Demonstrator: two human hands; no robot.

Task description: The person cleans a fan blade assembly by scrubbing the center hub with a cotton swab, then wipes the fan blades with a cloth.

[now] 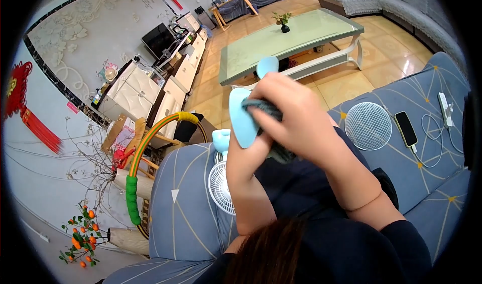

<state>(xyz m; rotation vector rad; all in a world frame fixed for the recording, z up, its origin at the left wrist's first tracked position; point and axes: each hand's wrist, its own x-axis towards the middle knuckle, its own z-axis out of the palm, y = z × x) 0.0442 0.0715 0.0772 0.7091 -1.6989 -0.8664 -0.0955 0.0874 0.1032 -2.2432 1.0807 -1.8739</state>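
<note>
A light blue fan blade [243, 121] is held up in front of me, with another of its rounded blades showing above my knuckles. My right hand [291, 108] is closed around a dark grey-green cloth [268, 109] and presses it against the blade. Behind the blade, my left hand [258, 151] supports the piece from below; its fingers are mostly hidden. Part of the cloth hangs beneath my right hand. To the left of my left forearm lies a small fan body with a white grille [220, 187] and a light blue part [221, 140].
On the sofa [186, 203] at right are a round white fan grille [368, 126], a phone [405, 129] with a charging cable and a power strip [444, 109]. A striped hoop [150, 138] leans at left. Ahead stands a glass-topped coffee table [301, 35] with a small plant [284, 23].
</note>
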